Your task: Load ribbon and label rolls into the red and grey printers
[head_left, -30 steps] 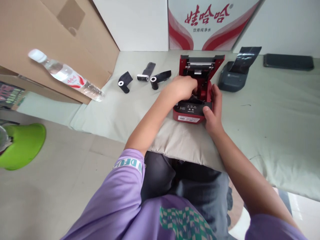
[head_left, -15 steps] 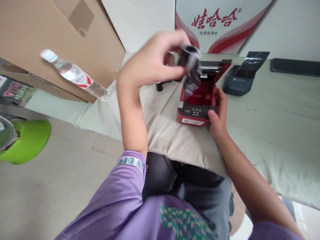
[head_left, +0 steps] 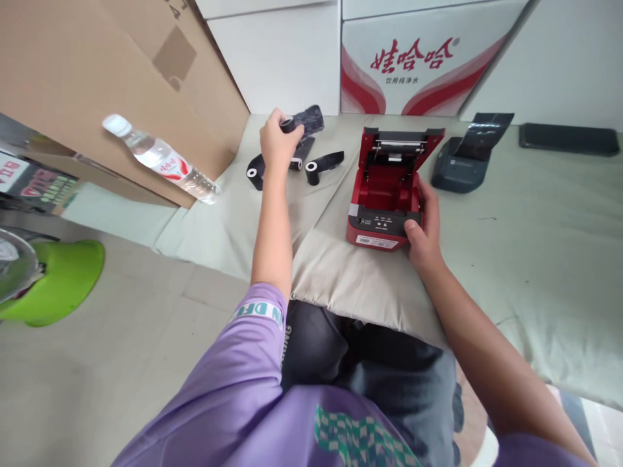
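The left hand [head_left: 275,137] pinches a black roll [head_left: 302,120], partly hiding another roll; the right hand [head_left: 424,227] fingers wrap the red printer [head_left: 387,188].

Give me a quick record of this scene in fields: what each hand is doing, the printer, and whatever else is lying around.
left hand: left hand holds a black ribbon roll above the cloth
right hand: right hand grips the front right corner of the red printer
printer state: lid open, red bay shows no roll
on the cloth: three black rolls near the left hand, grey printer beside the red one
surface: pale cloth
left side: water bottle lying against a cardboard box
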`<state>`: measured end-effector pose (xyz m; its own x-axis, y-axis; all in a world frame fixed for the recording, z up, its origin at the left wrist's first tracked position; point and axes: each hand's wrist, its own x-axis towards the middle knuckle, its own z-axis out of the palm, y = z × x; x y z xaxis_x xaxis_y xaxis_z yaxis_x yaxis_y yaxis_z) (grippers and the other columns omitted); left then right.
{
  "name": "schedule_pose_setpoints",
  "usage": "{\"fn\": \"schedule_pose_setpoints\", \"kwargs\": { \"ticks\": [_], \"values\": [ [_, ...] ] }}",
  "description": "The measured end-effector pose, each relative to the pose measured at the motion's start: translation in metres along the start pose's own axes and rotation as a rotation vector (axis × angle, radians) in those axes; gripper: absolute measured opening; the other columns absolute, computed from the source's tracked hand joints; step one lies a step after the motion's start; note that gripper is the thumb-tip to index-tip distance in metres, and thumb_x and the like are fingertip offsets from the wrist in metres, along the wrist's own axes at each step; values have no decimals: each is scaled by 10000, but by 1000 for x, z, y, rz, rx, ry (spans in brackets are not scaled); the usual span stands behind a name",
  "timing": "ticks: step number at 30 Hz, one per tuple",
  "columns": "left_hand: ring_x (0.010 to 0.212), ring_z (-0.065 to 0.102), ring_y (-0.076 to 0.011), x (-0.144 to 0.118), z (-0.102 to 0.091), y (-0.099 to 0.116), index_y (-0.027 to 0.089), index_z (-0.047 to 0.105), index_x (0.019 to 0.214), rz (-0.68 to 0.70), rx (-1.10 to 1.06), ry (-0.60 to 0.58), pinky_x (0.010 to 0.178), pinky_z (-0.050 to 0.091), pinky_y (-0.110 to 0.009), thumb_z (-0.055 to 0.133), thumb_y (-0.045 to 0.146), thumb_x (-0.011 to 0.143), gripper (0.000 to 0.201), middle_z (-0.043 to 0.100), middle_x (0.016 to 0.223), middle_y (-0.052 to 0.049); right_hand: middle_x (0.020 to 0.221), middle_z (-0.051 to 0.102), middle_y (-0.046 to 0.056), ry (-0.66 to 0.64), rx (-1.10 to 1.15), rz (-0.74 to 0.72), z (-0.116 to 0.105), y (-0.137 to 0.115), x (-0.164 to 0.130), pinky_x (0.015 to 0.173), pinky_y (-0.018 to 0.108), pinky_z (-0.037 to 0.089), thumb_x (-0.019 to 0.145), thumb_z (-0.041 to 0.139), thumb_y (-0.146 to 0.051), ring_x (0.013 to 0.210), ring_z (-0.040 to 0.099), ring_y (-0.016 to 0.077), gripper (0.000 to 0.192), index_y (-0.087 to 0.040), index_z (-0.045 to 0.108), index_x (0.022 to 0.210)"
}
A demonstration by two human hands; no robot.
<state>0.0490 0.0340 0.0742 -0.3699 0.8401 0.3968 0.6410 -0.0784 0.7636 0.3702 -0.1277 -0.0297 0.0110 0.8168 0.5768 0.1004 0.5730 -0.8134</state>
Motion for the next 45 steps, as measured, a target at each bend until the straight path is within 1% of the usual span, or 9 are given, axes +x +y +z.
{"fn": "schedule_pose_setpoints", "kwargs": {
  "ticks": [3, 5, 10, 18, 24, 28, 34, 41, 45],
  "values": [
    [879, 503, -165, -3, 10, -11, 267, 517, 798, 5, -10, -56, 871, 389, -323, 836, 222, 855, 327, 568, 775, 50, 1724, 472, 93, -9, -5, 27, 0, -5, 0, 1383, 564, 348, 865, 699, -731, 1617, 432, 373, 860, -341, 487, 1602],
    [1005, 603, -224, -5, 12, -18, 284, 554, 805, -11, -3, -100, 916, 429, -342, 829, 247, 822, 278, 659, 850, 11, 1727, 462, 100, -10, -15, 32, -1, -7, 0, 1386, 568, 338, 866, 696, -724, 1628, 414, 376, 848, -333, 495, 1592],
    [1254, 632, -296, -11, 13, -20, 297, 615, 860, -37, -36, -215, 1088, 479, -409, 826, 231, 768, 240, 758, 1017, -42, 1721, 468, 88, -1, -37, 31, -3, -7, 1, 1407, 589, 293, 829, 720, -718, 1638, 395, 383, 809, -358, 550, 1533],
    [1276, 649, -295, -9, 22, -19, 281, 704, 949, 73, 23, -231, 1172, 482, -433, 817, 234, 808, 187, 752, 1212, -74, 1720, 463, 93, -23, -66, -21, -4, -6, 2, 1390, 598, 298, 881, 692, -694, 1630, 396, 382, 755, -353, 568, 1543],
    [1274, 680, -283, -9, 24, -27, 265, 768, 1074, -53, 243, -282, 1144, 510, -396, 810, 269, 830, 248, 780, 1262, -67, 1735, 442, 107, -40, -102, -14, -6, -6, 1, 1379, 620, 308, 910, 648, -707, 1647, 387, 366, 767, -320, 537, 1564],
    [1242, 705, -263, -5, 21, -31, 232, 783, 1104, -64, 212, -301, 1136, 529, -372, 818, 241, 813, 293, 791, 1263, -78, 1743, 438, 104, -44, -119, -35, -7, -4, 1, 1384, 625, 300, 930, 634, -702, 1650, 381, 366, 755, -328, 531, 1577],
    [1279, 694, -265, -1, 21, -29, 189, 780, 1167, 4, 167, -286, 1156, 510, -358, 807, 191, 814, 354, 781, 1321, -108, 1717, 463, 51, -45, -141, -78, -7, -2, 3, 1339, 753, 321, 925, 606, -763, 1628, 405, 425, 742, -408, 518, 1571],
    [1233, 689, -248, -11, 24, -30, 281, 785, 1098, 43, 210, -367, 1142, 494, -391, 721, 149, 862, 278, 803, 1273, -48, 1685, 488, 61, -38, -176, -69, -7, -6, 3, 1326, 765, 342, 925, 602, -775, 1602, 432, 442, 738, -399, 535, 1557],
    [1335, 647, -291, -12, 16, -23, 282, 750, 1283, 55, 312, -387, 1128, 491, -426, 777, 186, 858, 437, 758, 1381, -67, 1686, 487, 62, -39, -178, -51, -7, -7, 3, 1333, 763, 333, 919, 593, -796, 1613, 419, 439, 757, -390, 532, 1555]
  ]
}}
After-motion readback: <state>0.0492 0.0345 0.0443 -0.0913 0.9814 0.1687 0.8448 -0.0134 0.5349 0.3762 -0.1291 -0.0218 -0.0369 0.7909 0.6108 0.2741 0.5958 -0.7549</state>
